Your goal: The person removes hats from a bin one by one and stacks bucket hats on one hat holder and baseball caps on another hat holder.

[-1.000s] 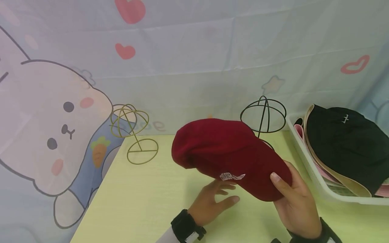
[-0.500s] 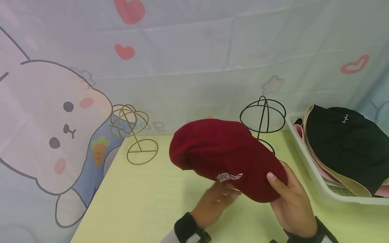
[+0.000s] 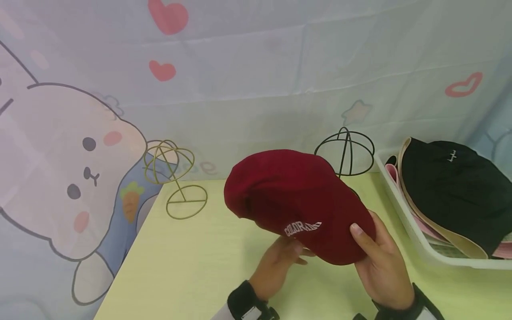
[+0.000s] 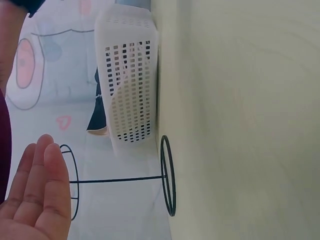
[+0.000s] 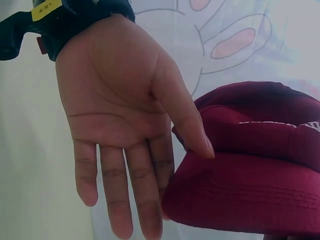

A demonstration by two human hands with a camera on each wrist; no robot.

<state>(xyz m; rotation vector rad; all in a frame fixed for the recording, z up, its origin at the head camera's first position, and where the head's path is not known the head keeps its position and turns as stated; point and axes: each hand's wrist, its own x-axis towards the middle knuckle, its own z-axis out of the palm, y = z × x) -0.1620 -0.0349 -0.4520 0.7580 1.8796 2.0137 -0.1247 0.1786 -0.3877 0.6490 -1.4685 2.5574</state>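
We see the right hand (image 3: 382, 266) pinching the dark red cap (image 3: 296, 202) brim, thumb on top, above the table (image 3: 180, 262); left hand (image 3: 280, 266) spread underneath at 7 o'clock; black stand (image 3: 346, 151) at 1 o'clock.

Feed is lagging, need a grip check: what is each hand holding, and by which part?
The right hand pinches the red cap by its brim, thumb on top. The left hand reaches under the cap; whether it grips cannot be told.

Cap (image 3: 298, 202) between stands (image 3: 172, 178); basket (image 3: 404, 213) right
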